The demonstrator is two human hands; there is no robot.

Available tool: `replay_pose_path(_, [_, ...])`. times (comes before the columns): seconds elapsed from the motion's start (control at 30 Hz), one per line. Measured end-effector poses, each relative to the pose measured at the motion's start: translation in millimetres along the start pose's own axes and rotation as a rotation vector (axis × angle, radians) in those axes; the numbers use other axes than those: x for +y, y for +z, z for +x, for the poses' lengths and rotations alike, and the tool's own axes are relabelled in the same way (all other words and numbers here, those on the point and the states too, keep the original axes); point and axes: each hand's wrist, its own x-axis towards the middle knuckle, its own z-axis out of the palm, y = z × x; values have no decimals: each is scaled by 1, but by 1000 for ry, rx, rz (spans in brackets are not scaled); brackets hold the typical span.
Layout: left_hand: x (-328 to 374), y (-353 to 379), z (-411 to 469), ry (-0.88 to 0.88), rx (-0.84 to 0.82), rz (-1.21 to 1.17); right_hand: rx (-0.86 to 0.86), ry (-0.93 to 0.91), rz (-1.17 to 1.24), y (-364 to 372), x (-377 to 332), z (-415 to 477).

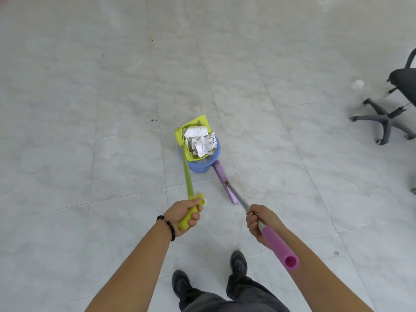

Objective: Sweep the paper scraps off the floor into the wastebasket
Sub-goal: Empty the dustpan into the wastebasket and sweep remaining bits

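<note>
- Head view: the left hand (188,213) had its fingers clenched round the green dustpan (195,136) handle, the pan tilted over the blue wastebasket (201,164) at twelve o'clock.
- The crumpled paper scraps (201,141) lay piled in the pan; they looked light, soft and likely to slide or spill.
- The right hand (258,221) gripped the broom (227,183) pole, its head on the floor (90,109) at the basket's five o'clock.

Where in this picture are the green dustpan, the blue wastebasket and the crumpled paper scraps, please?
green dustpan (180,136): head view, on the pan's left side wall.
blue wastebasket (199,167): head view, on its near outer wall.
paper scraps (201,143): head view, on the middle of the crumpled pile.
</note>
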Motion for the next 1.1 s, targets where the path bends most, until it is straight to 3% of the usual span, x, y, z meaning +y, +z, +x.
replay_pose_path(0.3, [-1,-5,-22,77,154,311,-1,-45,48,-1,-2,1])
replay_pose_path(0.57, [-17,-10,-22,-44,341,675,-10,-77,34,2,4,4])
replay_pose_path(0.97, [-46,-13,-16,-102,477,743,-13,-138,28,-12,16,-3])
replay_pose_path(1.1, [-50,-23,-14,-5,536,905,-24,-156,11,-12,17,-4])
